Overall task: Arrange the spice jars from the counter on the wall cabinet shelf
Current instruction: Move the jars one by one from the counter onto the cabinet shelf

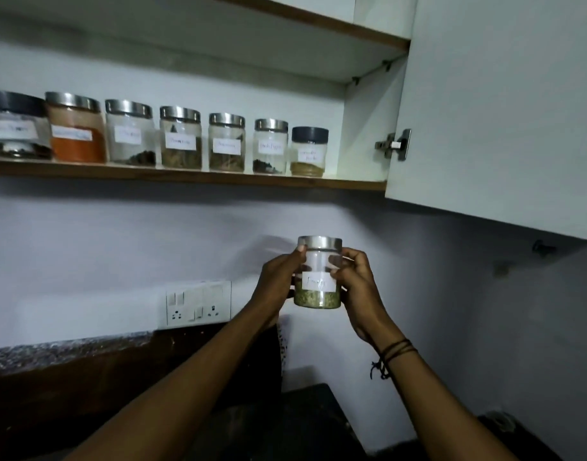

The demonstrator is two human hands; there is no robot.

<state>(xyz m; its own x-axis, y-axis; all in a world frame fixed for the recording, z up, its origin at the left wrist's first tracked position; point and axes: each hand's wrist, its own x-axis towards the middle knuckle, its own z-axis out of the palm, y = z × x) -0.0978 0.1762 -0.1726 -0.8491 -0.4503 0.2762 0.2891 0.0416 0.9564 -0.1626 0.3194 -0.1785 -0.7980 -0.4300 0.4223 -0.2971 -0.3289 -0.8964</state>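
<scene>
I hold one clear spice jar (318, 274) upright in front of the wall, below the cabinet. It has a steel lid, a white handwritten label and greenish seeds at the bottom. My left hand (278, 277) grips its left side and my right hand (357, 284) grips its right side. On the wall cabinet shelf (185, 176) above stand several labelled spice jars in a row, from a dark-lidded jar (16, 126) at the far left to a dark-lidded jar with tan powder (309, 151) at the right end. A gap remains between that jar and the cabinet's right wall.
The open white cabinet door (498, 108) hangs at the right on a metal hinge (393, 144), its lower edge above and to the right of my hands. A switch and socket plate (199, 304) sits on the wall. A speckled counter edge (69, 352) runs at lower left.
</scene>
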